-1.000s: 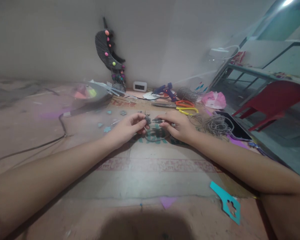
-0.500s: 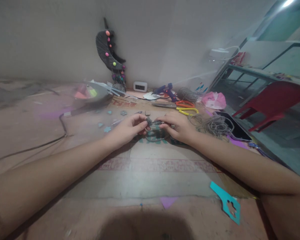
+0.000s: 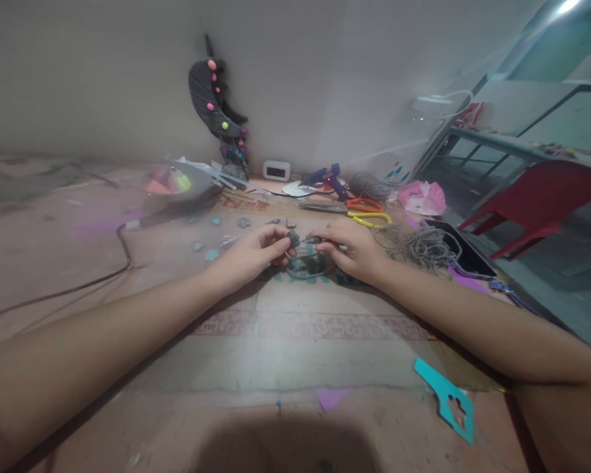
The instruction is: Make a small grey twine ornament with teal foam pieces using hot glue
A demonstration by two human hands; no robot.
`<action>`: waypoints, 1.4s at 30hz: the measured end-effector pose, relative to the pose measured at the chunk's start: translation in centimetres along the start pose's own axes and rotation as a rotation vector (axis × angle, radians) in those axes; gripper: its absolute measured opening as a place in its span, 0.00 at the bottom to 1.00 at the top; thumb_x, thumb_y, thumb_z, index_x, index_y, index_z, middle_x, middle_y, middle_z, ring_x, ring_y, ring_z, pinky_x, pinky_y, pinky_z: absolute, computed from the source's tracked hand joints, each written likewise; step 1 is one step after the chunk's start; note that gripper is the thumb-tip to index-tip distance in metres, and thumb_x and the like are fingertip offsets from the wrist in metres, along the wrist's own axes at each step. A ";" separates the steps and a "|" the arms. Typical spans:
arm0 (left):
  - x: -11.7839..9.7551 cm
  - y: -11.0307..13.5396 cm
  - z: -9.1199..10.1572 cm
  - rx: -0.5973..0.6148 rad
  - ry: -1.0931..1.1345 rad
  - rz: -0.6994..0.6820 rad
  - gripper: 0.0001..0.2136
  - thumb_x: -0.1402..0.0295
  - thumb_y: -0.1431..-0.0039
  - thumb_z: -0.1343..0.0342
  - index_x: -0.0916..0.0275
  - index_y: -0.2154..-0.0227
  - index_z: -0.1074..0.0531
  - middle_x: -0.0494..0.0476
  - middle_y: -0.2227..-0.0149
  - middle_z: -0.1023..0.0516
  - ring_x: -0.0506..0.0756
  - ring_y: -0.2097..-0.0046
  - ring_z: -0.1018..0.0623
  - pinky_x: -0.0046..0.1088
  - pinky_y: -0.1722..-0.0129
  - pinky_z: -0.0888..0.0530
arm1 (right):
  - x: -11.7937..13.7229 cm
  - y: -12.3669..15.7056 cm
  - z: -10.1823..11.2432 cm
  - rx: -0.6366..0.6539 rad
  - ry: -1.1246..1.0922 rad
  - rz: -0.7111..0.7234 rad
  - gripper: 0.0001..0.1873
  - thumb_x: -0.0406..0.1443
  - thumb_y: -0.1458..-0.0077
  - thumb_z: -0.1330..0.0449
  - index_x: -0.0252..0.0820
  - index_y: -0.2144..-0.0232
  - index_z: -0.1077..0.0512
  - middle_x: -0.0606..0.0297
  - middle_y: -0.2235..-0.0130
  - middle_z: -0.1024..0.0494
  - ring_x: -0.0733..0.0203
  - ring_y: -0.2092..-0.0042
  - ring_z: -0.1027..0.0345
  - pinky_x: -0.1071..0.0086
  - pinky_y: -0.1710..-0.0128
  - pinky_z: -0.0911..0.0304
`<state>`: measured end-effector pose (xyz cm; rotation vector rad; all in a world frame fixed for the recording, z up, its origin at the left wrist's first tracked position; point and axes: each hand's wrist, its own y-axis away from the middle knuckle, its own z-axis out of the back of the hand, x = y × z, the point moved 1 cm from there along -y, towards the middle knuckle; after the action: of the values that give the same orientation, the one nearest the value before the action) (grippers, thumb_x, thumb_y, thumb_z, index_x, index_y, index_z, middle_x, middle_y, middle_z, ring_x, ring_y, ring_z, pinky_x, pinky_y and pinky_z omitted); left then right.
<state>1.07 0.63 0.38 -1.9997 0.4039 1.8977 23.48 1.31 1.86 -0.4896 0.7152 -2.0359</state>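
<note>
Both arms bare, reaching forward, angled in toward each other. Left arm (image 3: 123, 335) comes in from the person's left, forearm nearly straight, left wrist (image 3: 221, 269) roughly in line with it. Left grip (image 3: 263, 248) in a pinch: left thumb (image 3: 278, 247) laid forward, index finger (image 3: 274, 230) bent above it, remaining fingers partly tucked under. Right arm (image 3: 463, 322) slants in from the other side, bent at the elbow. Right grip (image 3: 352, 248) back up, fingers curved, right thumb (image 3: 332, 253) below them, also pinching. Fingertips face each other, near but apart. Palms hidden from where I stand.
</note>
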 end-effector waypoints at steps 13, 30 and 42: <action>-0.6 0.2 -0.1 -0.037 -0.015 0.017 0.13 0.58 0.45 0.37 0.63 0.67 0.29 0.54 0.69 0.21 0.50 0.70 0.26 0.28 0.67 0.31 | -0.2 0.1 0.0 0.003 0.052 -0.022 0.18 0.45 0.34 0.45 0.39 0.55 0.24 0.60 0.70 0.24 0.57 0.67 0.34 0.64 0.64 0.41; -0.7 0.3 -0.1 -0.032 -0.053 0.022 0.13 0.58 0.44 0.38 0.63 0.68 0.29 0.54 0.69 0.21 0.50 0.70 0.26 0.29 0.67 0.31 | -0.1 0.0 -0.1 0.000 0.104 -0.022 0.18 0.45 0.34 0.46 0.39 0.57 0.23 0.60 0.70 0.24 0.57 0.67 0.35 0.65 0.65 0.42; -0.5 0.2 0.0 -0.029 -0.067 0.012 0.12 0.58 0.44 0.39 0.62 0.68 0.29 0.54 0.69 0.22 0.50 0.69 0.27 0.28 0.66 0.32 | -0.1 0.1 -0.1 -0.033 0.062 -0.057 0.19 0.47 0.33 0.47 0.41 0.58 0.22 0.60 0.70 0.23 0.58 0.67 0.33 0.65 0.64 0.42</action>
<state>0.98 0.44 0.91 -1.9496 0.3735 1.9826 23.54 1.43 1.74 -0.4728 0.7813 -2.1027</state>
